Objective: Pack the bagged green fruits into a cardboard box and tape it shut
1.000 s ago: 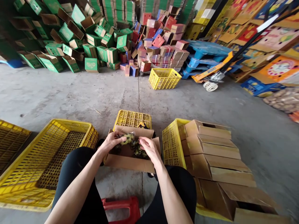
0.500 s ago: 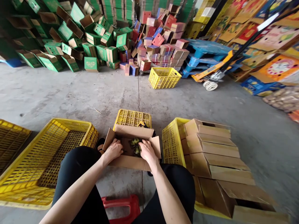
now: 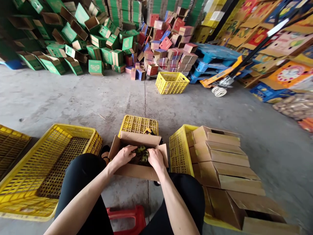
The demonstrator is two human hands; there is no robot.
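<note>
An open cardboard box (image 3: 137, 171) sits between my knees with its flaps folded outward. Inside lie dark and light green leafy vegetables (image 3: 143, 159), their exact kind too small to make out. Reaching over the left side, my left hand (image 3: 125, 155) has its fingers stretched toward the middle, at the top of the greens. My right hand (image 3: 156, 158) rests at the right end of the greens, fingers slightly apart and bent down onto them. Behind the box is a yellow crate (image 3: 139, 121) with a small yellow-and-black object (image 3: 148, 131) on it.
A large yellow crate (image 3: 91, 135) stands at my left, another (image 3: 14, 137) beyond it. At my right, a yellow crate (image 3: 179, 147) holds several cardboard boxes (image 3: 227, 160). A red stool (image 3: 133, 217) is beneath me. Ahead are a yellow crate (image 3: 171, 83) and a pallet jack (image 3: 222, 78).
My left hand has moved right and slightly up, from the box's left end to the greens. The greens now spread further left. My right hand has shifted slightly.
</note>
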